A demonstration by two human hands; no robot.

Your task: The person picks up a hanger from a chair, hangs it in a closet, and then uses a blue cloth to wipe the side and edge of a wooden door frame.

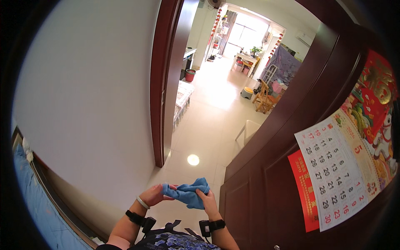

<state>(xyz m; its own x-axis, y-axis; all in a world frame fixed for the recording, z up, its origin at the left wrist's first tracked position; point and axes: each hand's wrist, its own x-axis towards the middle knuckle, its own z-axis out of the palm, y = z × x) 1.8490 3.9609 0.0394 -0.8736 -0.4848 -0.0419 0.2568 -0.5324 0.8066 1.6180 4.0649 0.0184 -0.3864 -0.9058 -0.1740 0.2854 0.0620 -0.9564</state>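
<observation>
A crumpled blue cloth (187, 192) is stretched between my two hands, in front of my body at the bottom of the head view. My left hand (153, 195) grips its left end, with a pale bangle on the wrist. At the other end my right hand (206, 200) pinches the cloth, thumb on top. Part of each hand's fingers is hidden behind the fabric. Both forearms carry black straps with small black devices.
A dark red-brown door (256, 200) stands open at my right, with a wall calendar (331, 172) hanging on it. The door frame (159, 93) rises at the left. Beyond lie a tiled floor (200, 131), a white seat (248, 131), a wooden chair (264, 98) and a red bucket (190, 76).
</observation>
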